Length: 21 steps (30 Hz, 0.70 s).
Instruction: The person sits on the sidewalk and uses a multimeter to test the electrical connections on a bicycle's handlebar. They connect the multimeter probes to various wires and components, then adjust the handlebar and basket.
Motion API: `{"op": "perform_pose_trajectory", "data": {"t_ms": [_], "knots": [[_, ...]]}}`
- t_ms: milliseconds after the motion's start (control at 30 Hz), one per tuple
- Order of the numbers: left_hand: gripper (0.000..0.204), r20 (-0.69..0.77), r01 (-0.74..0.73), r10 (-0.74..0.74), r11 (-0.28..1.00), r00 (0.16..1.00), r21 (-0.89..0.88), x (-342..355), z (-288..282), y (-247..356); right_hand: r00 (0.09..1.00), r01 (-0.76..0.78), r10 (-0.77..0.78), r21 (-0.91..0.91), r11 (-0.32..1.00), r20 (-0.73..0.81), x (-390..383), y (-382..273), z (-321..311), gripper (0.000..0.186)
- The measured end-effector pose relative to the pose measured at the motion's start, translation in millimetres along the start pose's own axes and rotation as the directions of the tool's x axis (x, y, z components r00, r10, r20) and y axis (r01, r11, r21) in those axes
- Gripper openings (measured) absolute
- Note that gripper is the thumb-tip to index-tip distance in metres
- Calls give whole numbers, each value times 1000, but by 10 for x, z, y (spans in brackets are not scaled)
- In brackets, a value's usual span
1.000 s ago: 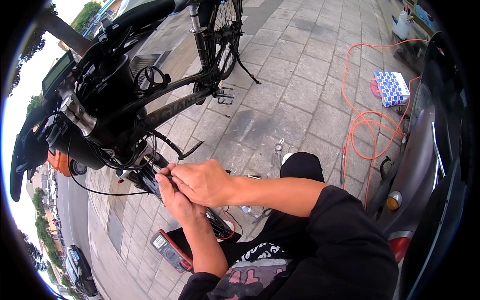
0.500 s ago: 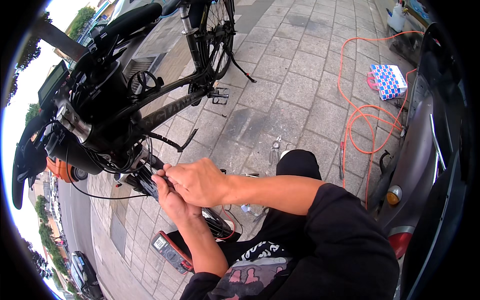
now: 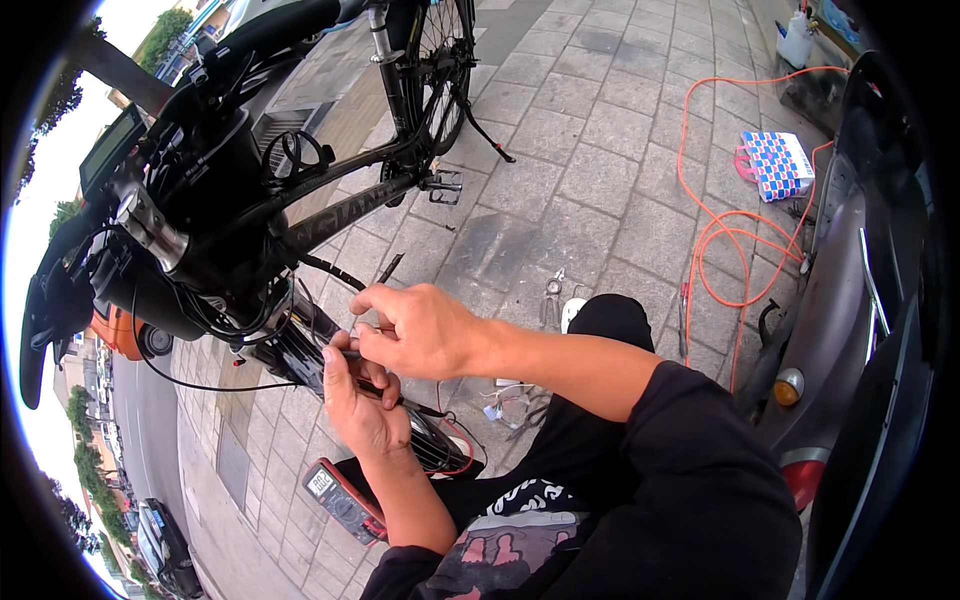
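Note:
A black bicycle (image 3: 350, 205) stands at the left, with black cables (image 3: 235, 325) looped around its front fork. Beside the fork, my left hand (image 3: 365, 405) is closed, palm up, with a thin black cable (image 3: 425, 410) running out past its fingers. My right hand (image 3: 430, 330) meets it from above. Its index finger is bent and raised, while the other fingers pinch at something small and dark by my left fingertips, largely hidden. A loose black cable end (image 3: 392, 268) sticks up just beyond my right hand. Below my left forearm lies a red and dark multimeter (image 3: 345, 500).
Pliers (image 3: 551, 300) lie on the paving beyond my knee; white connectors (image 3: 497, 411) and tools lie nearer. An orange cord (image 3: 715, 215) loops across the right side, close to a blue-and-white checked bag (image 3: 778, 165). A grey scooter (image 3: 830, 310) stands along the right edge.
My right hand has risen slightly and its index finger has lifted away. My left hand has turned more palm up, its fingers now more visible. The view has shifted a little.

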<state>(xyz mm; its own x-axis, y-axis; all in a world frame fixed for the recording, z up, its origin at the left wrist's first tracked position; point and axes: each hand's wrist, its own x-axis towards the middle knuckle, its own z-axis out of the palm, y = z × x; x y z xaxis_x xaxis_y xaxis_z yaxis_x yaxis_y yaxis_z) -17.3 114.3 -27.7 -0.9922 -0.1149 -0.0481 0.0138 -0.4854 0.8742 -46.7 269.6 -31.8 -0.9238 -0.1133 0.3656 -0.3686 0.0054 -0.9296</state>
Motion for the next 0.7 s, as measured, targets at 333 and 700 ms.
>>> {"op": "perform_pose_trajectory", "data": {"t_ms": [333, 700], "knots": [[29, -51, 22, -19, 997, 999, 75, -70, 28, -99, 1000, 14, -16, -103, 995, -16, 20, 174, 60, 19], [29, -31, 143, -141, 985, 990, 91, -226, 33, -257, 983, 109, -123, -104, 989, -135, 13, 113, -62, 13]]}}
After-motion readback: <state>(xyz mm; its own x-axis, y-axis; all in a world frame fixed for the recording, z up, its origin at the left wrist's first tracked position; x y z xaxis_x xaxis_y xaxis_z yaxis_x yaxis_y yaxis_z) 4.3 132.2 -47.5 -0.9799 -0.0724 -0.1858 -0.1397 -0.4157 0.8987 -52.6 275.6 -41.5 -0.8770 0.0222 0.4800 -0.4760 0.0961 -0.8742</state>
